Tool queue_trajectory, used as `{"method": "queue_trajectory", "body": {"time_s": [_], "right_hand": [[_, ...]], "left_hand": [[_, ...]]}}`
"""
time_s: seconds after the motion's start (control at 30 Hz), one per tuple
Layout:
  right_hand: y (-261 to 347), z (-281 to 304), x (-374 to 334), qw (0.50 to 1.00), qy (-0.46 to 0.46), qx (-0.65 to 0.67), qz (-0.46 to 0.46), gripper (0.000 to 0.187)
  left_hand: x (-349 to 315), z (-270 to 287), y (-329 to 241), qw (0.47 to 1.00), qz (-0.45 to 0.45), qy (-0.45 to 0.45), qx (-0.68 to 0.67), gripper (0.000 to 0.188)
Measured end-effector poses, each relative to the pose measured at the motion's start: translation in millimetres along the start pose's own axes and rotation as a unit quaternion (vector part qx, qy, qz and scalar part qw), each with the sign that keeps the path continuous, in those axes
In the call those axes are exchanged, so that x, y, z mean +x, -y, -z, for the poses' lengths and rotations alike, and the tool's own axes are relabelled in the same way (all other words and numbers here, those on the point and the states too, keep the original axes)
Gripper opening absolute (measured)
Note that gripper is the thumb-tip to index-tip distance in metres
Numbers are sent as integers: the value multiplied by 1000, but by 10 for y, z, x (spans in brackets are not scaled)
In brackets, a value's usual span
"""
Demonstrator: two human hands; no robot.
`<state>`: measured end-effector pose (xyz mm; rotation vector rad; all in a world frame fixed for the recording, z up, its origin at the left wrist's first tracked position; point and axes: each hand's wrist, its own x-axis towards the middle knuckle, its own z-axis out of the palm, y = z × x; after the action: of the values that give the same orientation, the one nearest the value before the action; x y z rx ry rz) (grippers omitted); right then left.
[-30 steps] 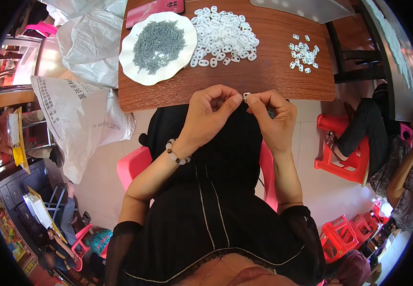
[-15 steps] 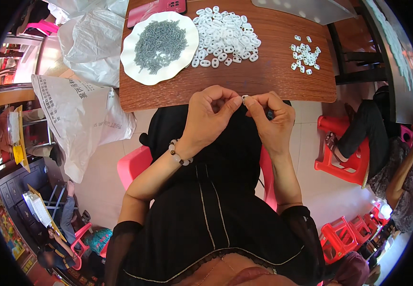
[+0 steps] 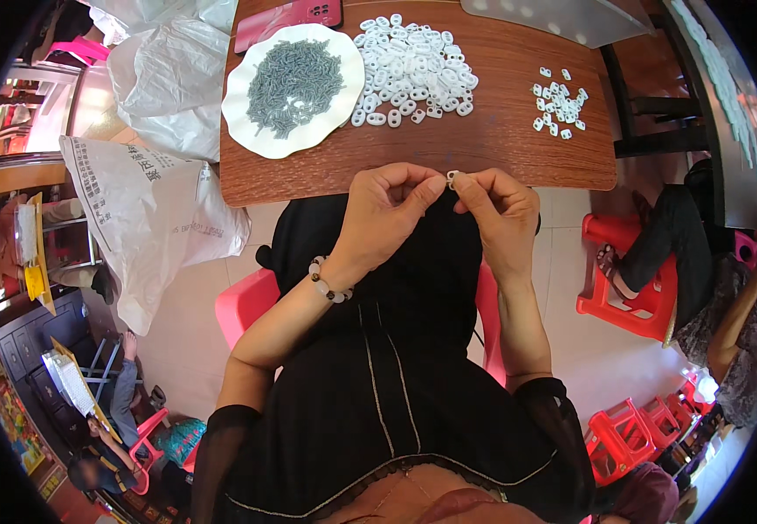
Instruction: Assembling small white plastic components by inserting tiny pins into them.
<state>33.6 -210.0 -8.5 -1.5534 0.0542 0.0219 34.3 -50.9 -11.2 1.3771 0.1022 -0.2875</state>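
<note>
My right hand (image 3: 502, 214) pinches a small white two-hole plastic piece (image 3: 451, 177) between thumb and index finger, just over the table's near edge. Thumb and forefinger of my left hand (image 3: 384, 210) are pressed together with their tips right beside that piece; whatever is between them is too small to make out. A white wavy-rimmed plate (image 3: 233, 106) at the left holds a heap of short grey pins (image 3: 295, 83). Next to it lies a big pile of similar white pieces (image 3: 418, 65). A smaller group of pieces (image 3: 559, 108) is spread toward the right.
The brown wooden table (image 3: 492, 144) also bears a pink phone (image 3: 286, 22) behind the plate and a pale sheet-like panel (image 3: 562, 17) at the far edge. White plastic bags (image 3: 155, 201) stand at the left. A person sits by a red stool (image 3: 627, 297) at the right.
My right fingers have shifted slightly, and more of the white piece shows between the fingertips. My left hand has dropped a little toward me.
</note>
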Motion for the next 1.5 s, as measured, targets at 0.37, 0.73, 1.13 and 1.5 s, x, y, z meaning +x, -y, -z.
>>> {"method": "queue_trajectory", "body": {"time_s": [0.37, 0.73, 1.13, 1.5], "right_hand": [[-10, 33, 4, 999, -5, 36, -22, 10], [4, 3, -34, 999, -14, 43, 1, 13], [-10, -27, -49, 1000, -16, -6, 27, 15], [-4, -43, -50, 999, -19, -29, 41, 13]], "left_hand": [[-5, 125, 13, 989, 66, 34, -127, 27], [-9, 140, -29, 957, 143, 29, -252, 29], [-37, 122, 41, 965, 124, 35, -229, 28], [-42, 112, 70, 974, 103, 24, -199, 26]]}}
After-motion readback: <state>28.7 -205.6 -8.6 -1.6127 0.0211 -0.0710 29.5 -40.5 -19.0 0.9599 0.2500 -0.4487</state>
